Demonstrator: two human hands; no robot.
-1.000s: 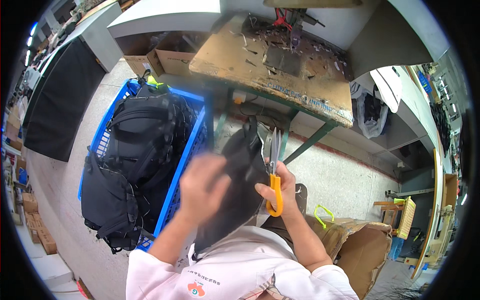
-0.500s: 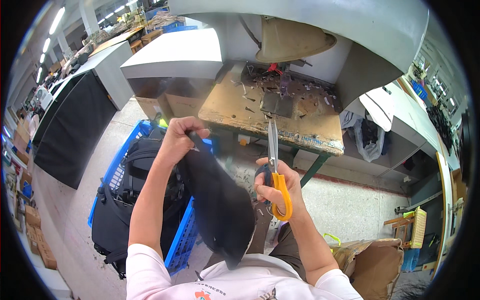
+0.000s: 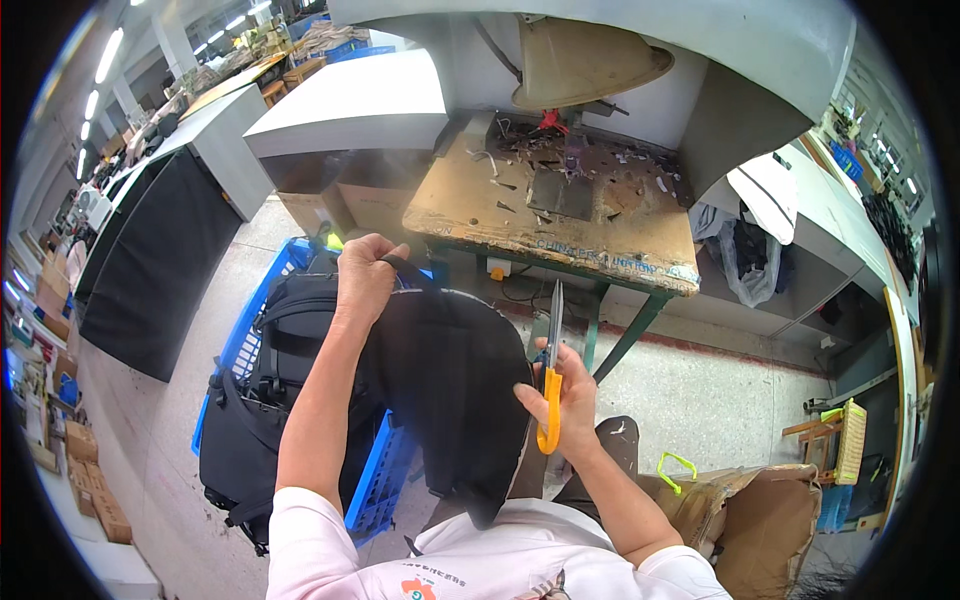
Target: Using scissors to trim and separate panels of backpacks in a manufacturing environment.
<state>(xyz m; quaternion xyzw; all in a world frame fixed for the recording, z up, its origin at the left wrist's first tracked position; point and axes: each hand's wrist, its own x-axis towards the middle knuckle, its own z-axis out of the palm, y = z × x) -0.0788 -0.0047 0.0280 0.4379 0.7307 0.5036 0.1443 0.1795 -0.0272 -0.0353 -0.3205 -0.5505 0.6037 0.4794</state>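
Observation:
My left hand [image 3: 365, 275] grips the top edge of a black cloth piece [image 3: 450, 370], pinching it near a narrow strap. The piece hangs broad side toward me, one edge curved with a thin pale line, down to my lap. In my right hand [image 3: 574, 405] are scissors [image 3: 552, 400] with a yellow and dark handle. Their blades point away from me and look nearly together. The right thumb is beside the cloth's right edge; whether it touches cannot be made out. To the left, black backpacks [image 3: 290, 350] fill a blue crate [image 3: 375, 485].
Ahead stands a worn wooden workbench [image 3: 460, 215] strewn with scraps, below a cream lampshade [image 3: 590, 65]. An open cardboard box [image 3: 765, 520] is at lower right, with a neon green strip [image 3: 677, 470] at its edge. A small wooden stool [image 3: 845, 450] stands farther right.
The black cloth has swung round and spread out to the right, showing its broad face. My right hand with the scissors has come slightly lower, beside the cloth's edge. My left hand keeps its hold.

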